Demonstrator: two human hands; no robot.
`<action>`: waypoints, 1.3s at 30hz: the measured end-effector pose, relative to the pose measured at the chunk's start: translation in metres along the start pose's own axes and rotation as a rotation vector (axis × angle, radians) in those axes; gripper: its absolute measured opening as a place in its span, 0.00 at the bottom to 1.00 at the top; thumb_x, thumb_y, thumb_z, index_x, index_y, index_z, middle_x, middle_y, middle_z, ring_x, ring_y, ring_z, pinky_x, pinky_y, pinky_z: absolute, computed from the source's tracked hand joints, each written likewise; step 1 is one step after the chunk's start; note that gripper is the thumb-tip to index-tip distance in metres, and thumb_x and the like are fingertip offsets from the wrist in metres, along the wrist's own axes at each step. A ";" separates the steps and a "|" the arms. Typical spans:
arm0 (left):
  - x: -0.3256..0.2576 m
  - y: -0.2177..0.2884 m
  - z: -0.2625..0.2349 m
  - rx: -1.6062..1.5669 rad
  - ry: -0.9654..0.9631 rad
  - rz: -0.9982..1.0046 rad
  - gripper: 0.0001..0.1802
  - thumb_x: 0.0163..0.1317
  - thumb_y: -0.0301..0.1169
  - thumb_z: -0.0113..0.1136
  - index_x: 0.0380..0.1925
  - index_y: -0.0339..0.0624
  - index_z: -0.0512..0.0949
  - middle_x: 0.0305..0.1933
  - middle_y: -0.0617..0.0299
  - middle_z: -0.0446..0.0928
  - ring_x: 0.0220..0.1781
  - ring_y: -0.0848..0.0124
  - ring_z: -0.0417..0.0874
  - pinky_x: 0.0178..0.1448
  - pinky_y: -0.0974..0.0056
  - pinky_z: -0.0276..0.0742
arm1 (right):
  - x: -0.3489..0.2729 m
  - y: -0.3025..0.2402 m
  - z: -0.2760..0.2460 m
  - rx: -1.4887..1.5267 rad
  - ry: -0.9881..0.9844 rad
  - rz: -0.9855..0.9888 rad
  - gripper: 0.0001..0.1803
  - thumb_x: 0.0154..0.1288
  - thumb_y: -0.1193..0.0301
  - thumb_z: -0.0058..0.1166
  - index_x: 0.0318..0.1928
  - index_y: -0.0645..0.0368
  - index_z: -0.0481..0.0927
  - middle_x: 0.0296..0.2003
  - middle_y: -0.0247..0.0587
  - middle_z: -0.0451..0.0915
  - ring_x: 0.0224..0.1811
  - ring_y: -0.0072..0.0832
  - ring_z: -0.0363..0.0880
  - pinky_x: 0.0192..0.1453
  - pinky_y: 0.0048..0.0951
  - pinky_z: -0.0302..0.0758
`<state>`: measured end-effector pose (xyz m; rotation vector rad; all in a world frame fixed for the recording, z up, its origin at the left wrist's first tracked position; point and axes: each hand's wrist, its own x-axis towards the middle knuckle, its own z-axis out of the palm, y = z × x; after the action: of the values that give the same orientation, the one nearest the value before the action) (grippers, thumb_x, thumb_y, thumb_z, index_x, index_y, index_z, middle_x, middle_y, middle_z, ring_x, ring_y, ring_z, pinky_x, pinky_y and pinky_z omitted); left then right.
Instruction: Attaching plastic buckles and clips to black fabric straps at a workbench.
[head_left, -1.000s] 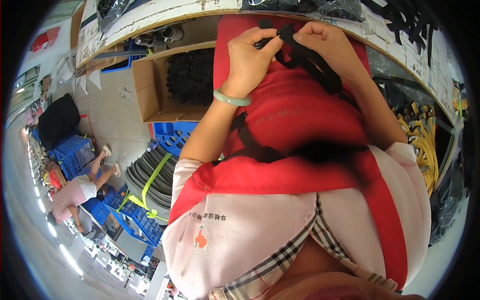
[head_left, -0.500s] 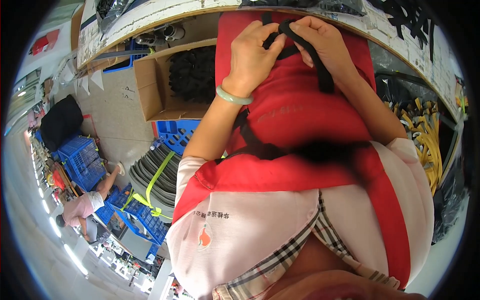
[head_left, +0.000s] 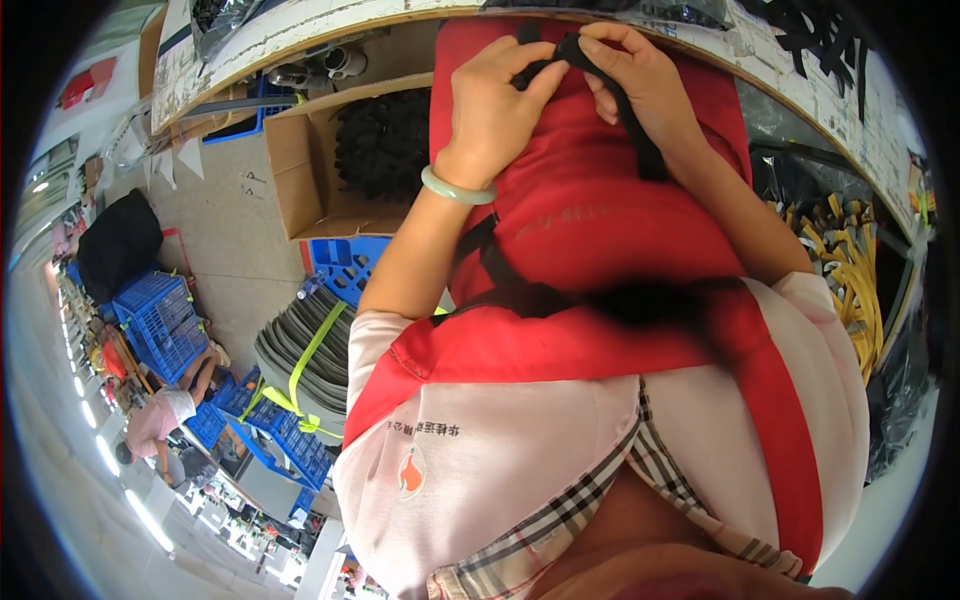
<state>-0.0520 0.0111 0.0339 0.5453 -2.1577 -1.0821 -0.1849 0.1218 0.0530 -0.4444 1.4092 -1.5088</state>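
A black webbing strap (head_left: 641,138) runs between my two hands, above the red apron (head_left: 590,205) over my lap. My left hand (head_left: 492,105), with a pale green bangle (head_left: 457,186) at its wrist, pinches one part of the strap between thumb and fingers. Close beside it, my right hand (head_left: 648,88) is closed on the strap near a fold or loop. From there a length of it hangs down by my right wrist. The fingertips almost meet, and the exact shape of the strap between them is partly hidden.
Ahead is the worn edge of a white table (head_left: 330,45). To the left stand a cardboard box (head_left: 296,180) of black pieces, blue crates (head_left: 163,318) and a bundle of grey strips (head_left: 290,345). Yellow straps (head_left: 850,280) hang at the right. A person (head_left: 165,415) bends far left.
My left hand has shifted slightly left, and the piece of strap at its fingers lies differently. My right hand stays closed on the strap. The person far left has bent further.
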 end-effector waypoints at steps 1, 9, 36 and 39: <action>0.000 0.000 0.001 0.000 -0.001 0.001 0.09 0.50 0.23 0.69 0.34 0.36 0.82 0.23 0.57 0.73 0.23 0.66 0.75 0.29 0.67 0.70 | 0.000 0.001 0.001 0.025 0.005 -0.050 0.14 0.69 0.66 0.54 0.50 0.59 0.72 0.23 0.30 0.72 0.16 0.14 0.66 0.18 0.17 0.62; -0.009 0.001 0.010 -0.083 0.078 0.044 0.08 0.50 0.23 0.69 0.31 0.35 0.83 0.23 0.57 0.73 0.21 0.67 0.75 0.24 0.68 0.68 | -0.014 -0.035 0.024 0.070 0.107 0.012 0.09 0.71 0.68 0.50 0.37 0.61 0.76 0.21 0.33 0.74 0.15 0.19 0.69 0.19 0.18 0.65; -0.014 0.009 0.008 -0.883 0.031 -0.672 0.09 0.62 0.26 0.62 0.40 0.33 0.81 0.30 0.60 0.80 0.19 0.78 0.75 0.17 0.76 0.61 | -0.010 -0.011 -0.013 -0.358 -0.085 -0.084 0.10 0.65 0.71 0.58 0.43 0.62 0.75 0.24 0.28 0.74 0.19 0.13 0.70 0.21 0.14 0.67; -0.015 0.015 0.014 -0.705 0.060 -0.558 0.09 0.60 0.25 0.64 0.38 0.31 0.82 0.25 0.63 0.77 0.17 0.80 0.74 0.19 0.77 0.64 | -0.005 -0.009 -0.016 -0.384 -0.087 -0.098 0.11 0.65 0.70 0.58 0.43 0.61 0.75 0.24 0.27 0.74 0.19 0.13 0.71 0.22 0.15 0.67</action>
<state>-0.0523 0.0362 0.0342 0.8321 -1.4366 -1.9721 -0.1992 0.1330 0.0582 -0.8146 1.6312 -1.2763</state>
